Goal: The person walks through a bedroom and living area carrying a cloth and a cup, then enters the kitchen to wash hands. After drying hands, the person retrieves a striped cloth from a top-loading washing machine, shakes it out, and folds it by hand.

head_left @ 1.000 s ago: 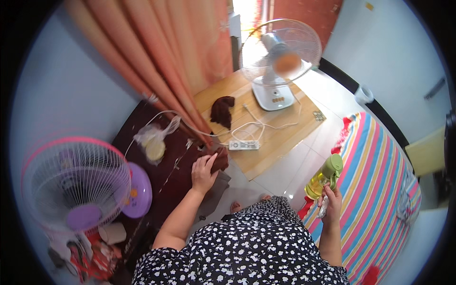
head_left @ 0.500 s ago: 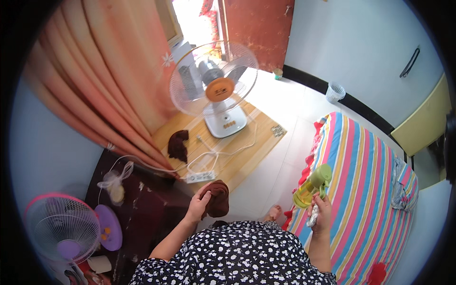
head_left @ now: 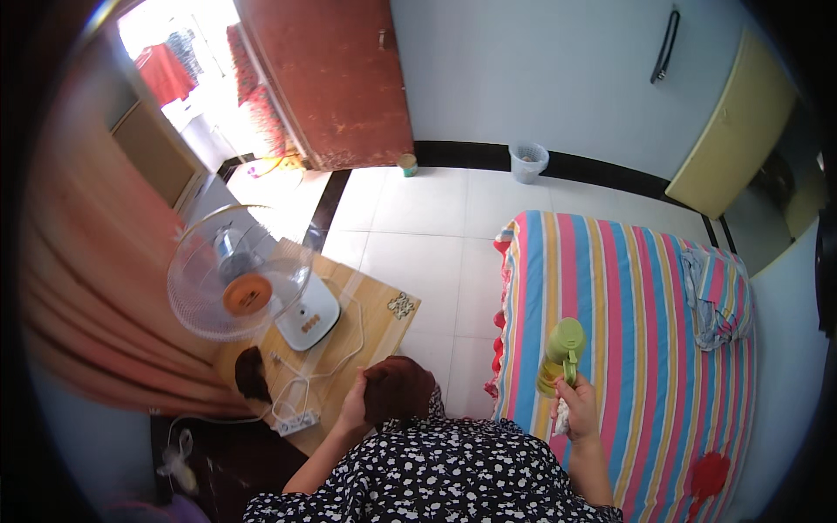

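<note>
Left hand grips a brown cloth by the bench; right hand holds a green spray bottle over the striped bed.

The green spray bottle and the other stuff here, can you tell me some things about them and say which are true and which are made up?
1. The right hand holds a green plastic spray bottle with yellow liquid. True.
2. The left hand holds a dark brown rounded object. True.
3. The white table fan with an orange centre stands on the striped bed. False: it stands on the low wooden table.
4. The bedcover with pink, blue and yellow stripes is plain white. False: it is striped in many colours.
5. A small pale mesh waste bin stands on the floor by the wall. True.
6. The white power strip lies on the bed. False: it lies at the table's edge.
</note>
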Motion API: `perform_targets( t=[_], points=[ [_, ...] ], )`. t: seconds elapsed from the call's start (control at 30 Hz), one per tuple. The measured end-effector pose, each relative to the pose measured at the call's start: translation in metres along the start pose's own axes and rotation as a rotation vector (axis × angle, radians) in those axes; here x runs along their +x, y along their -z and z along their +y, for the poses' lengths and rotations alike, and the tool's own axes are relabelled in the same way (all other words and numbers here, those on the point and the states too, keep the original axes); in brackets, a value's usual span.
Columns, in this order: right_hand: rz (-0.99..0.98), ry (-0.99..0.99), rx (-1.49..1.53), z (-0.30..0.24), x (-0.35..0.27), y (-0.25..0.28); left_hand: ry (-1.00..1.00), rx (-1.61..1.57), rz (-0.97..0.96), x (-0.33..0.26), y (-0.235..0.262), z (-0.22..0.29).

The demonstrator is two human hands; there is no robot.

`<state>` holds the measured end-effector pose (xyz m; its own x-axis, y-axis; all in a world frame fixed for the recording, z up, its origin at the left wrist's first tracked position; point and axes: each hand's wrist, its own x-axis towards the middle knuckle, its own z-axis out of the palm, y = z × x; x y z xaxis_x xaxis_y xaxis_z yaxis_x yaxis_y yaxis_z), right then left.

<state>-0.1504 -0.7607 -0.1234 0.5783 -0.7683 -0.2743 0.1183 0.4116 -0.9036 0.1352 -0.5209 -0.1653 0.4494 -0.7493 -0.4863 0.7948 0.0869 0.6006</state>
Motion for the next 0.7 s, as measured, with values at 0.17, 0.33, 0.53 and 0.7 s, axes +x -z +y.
perform_targets(
  t=[0.17,0.33,0.53,0.7],
  points=[
    [0.061,-0.033,0.097,-0.011,0.084,-0.001,-0.029,0.133,-0.042,0.098,-0.012,0.049],
    [0.089,-0.027,0.06,-0.047,0.19,-0.026,-0.065,0.31,-0.017,0.225,-0.059,0.11],
    [0.121,0.058,0.102,-0.113,0.326,-0.056,-0.065,0.392,-0.181,0.364,-0.139,0.202],
    [0.191,0.072,0.088,-0.149,0.415,-0.069,0.044,0.469,-0.113,0.451,-0.163,0.242]
  ],
)
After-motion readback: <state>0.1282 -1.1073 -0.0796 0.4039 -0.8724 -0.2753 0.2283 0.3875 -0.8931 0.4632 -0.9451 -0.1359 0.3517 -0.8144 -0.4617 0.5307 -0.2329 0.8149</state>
